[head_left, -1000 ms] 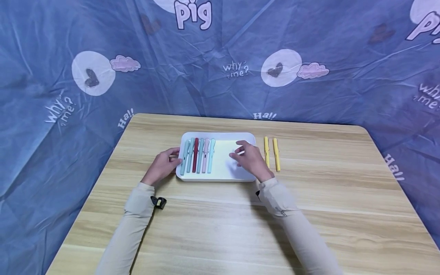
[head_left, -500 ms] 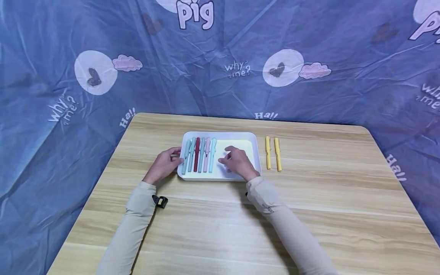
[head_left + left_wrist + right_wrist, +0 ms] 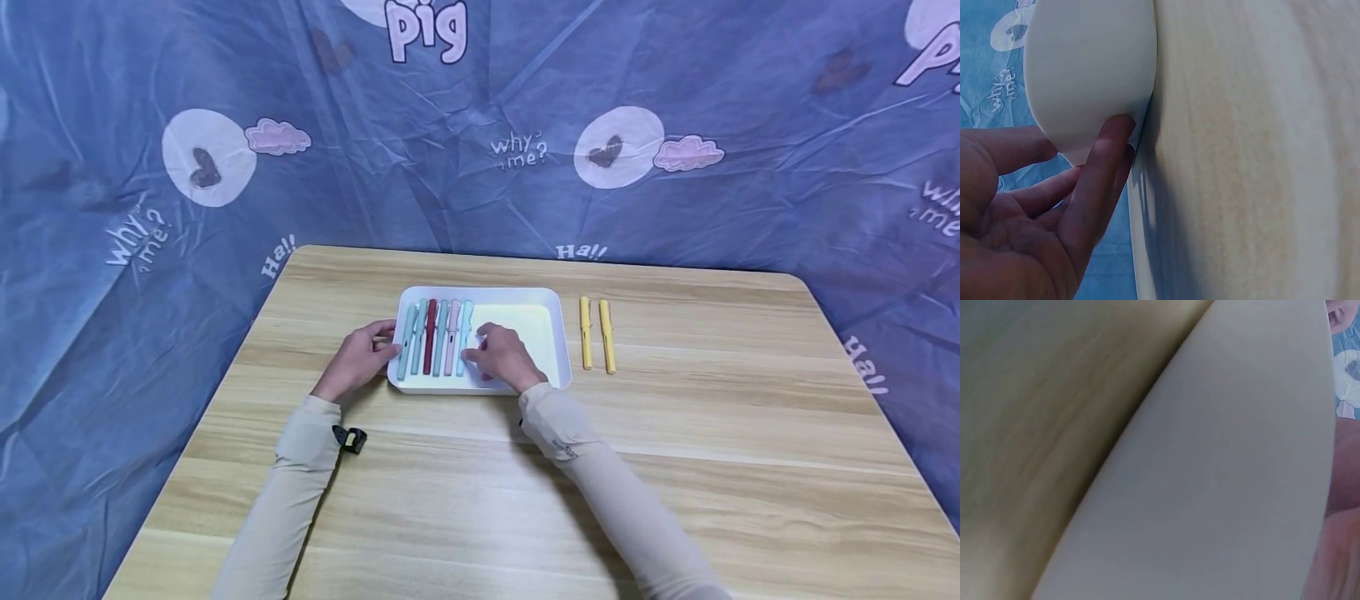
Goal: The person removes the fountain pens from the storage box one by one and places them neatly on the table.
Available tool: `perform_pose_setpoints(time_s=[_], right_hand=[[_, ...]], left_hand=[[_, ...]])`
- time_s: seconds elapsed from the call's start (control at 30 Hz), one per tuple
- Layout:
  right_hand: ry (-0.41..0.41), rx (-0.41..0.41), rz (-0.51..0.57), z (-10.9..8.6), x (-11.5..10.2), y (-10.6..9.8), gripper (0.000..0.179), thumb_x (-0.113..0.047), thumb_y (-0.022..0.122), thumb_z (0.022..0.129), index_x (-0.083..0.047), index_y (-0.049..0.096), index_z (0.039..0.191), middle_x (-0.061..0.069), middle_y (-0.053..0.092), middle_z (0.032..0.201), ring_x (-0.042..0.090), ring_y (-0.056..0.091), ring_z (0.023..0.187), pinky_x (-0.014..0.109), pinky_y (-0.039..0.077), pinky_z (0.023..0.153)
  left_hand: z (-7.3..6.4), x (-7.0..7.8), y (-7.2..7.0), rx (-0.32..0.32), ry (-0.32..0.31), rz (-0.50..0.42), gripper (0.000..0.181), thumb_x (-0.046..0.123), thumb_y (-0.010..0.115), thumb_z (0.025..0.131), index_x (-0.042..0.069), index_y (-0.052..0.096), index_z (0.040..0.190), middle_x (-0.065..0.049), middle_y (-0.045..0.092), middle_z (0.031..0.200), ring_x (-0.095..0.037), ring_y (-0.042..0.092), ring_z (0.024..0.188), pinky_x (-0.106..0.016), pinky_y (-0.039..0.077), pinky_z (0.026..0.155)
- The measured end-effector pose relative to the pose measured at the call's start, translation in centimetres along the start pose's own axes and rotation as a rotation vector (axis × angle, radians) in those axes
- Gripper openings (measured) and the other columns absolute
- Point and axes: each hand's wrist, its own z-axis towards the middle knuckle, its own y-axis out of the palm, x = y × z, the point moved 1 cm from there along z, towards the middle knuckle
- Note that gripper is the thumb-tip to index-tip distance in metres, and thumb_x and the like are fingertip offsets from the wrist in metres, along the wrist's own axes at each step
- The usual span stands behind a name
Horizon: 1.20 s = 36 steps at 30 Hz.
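Note:
In the head view my left hand (image 3: 360, 360) holds the left end of a white tray (image 3: 551, 367). The left wrist view has its thumb and fingers on either side of the tray's corner (image 3: 1094, 75). A row of capped pens lies along the tray's left half: several blue-green ones, a dark red pen (image 3: 429, 337), a pink pen (image 3: 452, 340) and a light blue pen (image 3: 464, 333) at the row's right end. My right hand (image 3: 506, 357) is over the tray, thumb tip at the light blue pen, thumb and index finger apart. The tray wall hides most of it in the right wrist view.
Two yellow pens (image 3: 586, 333) lie side by side on the wooden table (image 3: 712, 400), right of the tray. A blue printed cloth (image 3: 480, 208) hangs behind the table. A black strap with a buckle (image 3: 350, 440) is at the left wrist.
My right hand has moved left across the tray, from near its right side to the light blue pen. The left hand stays at the tray's left end, and the pens remain in their row.

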Motion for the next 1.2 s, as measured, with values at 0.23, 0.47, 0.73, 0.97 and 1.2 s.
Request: perform_pose_setpoints(time_s=[0.23, 0.47, 0.73, 0.97, 1.2], right_hand=[[0.023, -0.002, -0.005, 0.4, -0.2, 0.5, 0.053, -0.025, 0.074, 0.099, 0.003, 0.056, 0.140, 0.016, 0.069, 0.113, 0.017, 0.068, 0.065, 0.031, 0.056, 0.073], [0.072, 0.021, -0.018, 1.0, -0.6, 1.0, 0.054, -0.028, 0.075, 0.098, 0.003, 0.057, 0.138, 0.014, 0.068, 0.110, 0.017, 0.066, 0.066, 0.036, 0.055, 0.081], [0.097, 0.039, -0.079, 1.7, -1.1, 1.3, 0.051, -0.029, 0.076, 0.098, 0.003, 0.058, 0.133, 0.012, 0.064, 0.098, 0.022, 0.063, 0.076, 0.033, 0.051, 0.077], [0.118, 0.043, -0.121, 1.8, -1.3, 1.3, 0.049, -0.028, 0.075, 0.098, 0.003, 0.059, 0.133, 0.010, 0.064, 0.093, 0.020, 0.064, 0.072, 0.032, 0.052, 0.074], [0.101, 0.041, -0.109, 2.0, -1.2, 1.4, 0.046, -0.023, 0.072, 0.100, 0.004, 0.060, 0.136, 0.012, 0.068, 0.095, 0.014, 0.066, 0.060, 0.032, 0.054, 0.077]], left_hand=[[0.0, -0.1, 0.0, -0.003, -0.010, -0.004, 0.052, 0.007, 0.057, 0.104, -0.006, 0.043, 0.153, -0.029, 0.058, 0.139, -0.039, 0.065, 0.119, -0.034, 0.063, 0.082], [0.0, -0.1, 0.0, -0.008, -0.011, -0.012, 0.052, 0.006, 0.057, 0.104, -0.006, 0.043, 0.153, -0.029, 0.058, 0.139, -0.039, 0.065, 0.119, -0.033, 0.063, 0.081], [0.1, -0.1, 0.0, -0.001, -0.019, 0.001, 0.053, 0.008, 0.058, 0.105, -0.005, 0.043, 0.153, -0.029, 0.058, 0.139, -0.038, 0.065, 0.119, -0.033, 0.063, 0.082], [0.2, -0.2, 0.1, -0.003, -0.012, 0.002, 0.053, 0.009, 0.058, 0.105, -0.005, 0.043, 0.154, -0.028, 0.058, 0.140, -0.038, 0.065, 0.119, -0.033, 0.063, 0.081], [0.1, -0.2, 0.0, -0.003, 0.008, -0.013, 0.053, 0.007, 0.058, 0.104, -0.007, 0.043, 0.153, -0.029, 0.058, 0.139, -0.039, 0.066, 0.118, -0.032, 0.063, 0.080]])
